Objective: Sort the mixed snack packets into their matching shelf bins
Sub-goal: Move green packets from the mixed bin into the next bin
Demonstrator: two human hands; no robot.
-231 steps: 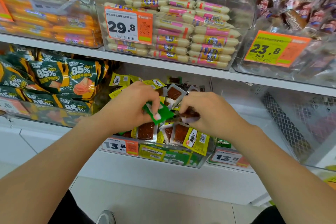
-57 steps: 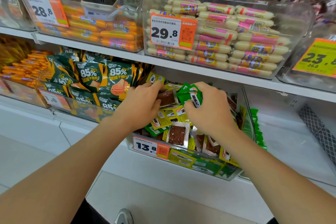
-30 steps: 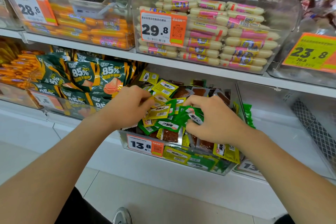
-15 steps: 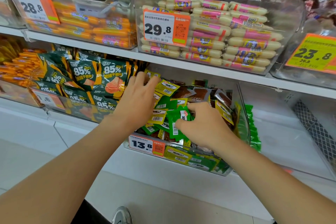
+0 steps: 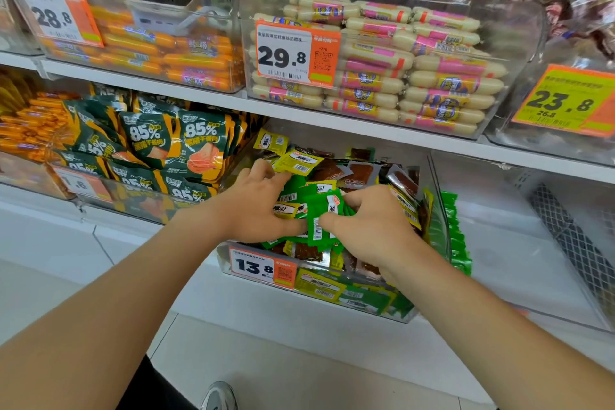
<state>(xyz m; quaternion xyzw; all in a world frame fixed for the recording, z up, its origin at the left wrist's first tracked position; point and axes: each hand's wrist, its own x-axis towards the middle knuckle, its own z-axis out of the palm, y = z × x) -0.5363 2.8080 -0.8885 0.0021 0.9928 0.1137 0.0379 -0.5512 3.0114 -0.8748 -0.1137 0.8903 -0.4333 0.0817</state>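
Your left hand (image 5: 253, 210) has pulled back from the rear of the bin (image 5: 438, 210) since half a second ago. Its fingers now curl onto the green packets (image 5: 317, 210), thumb against them. Your right hand (image 5: 369, 230) still pinches the same bunch, fingers narrow. The bunch sits atop the mixed pile in the bin tagged 13.8.

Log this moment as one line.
right hand: pinching green packets | left hand: touching yellow packets, grip unclear | bin: mixed
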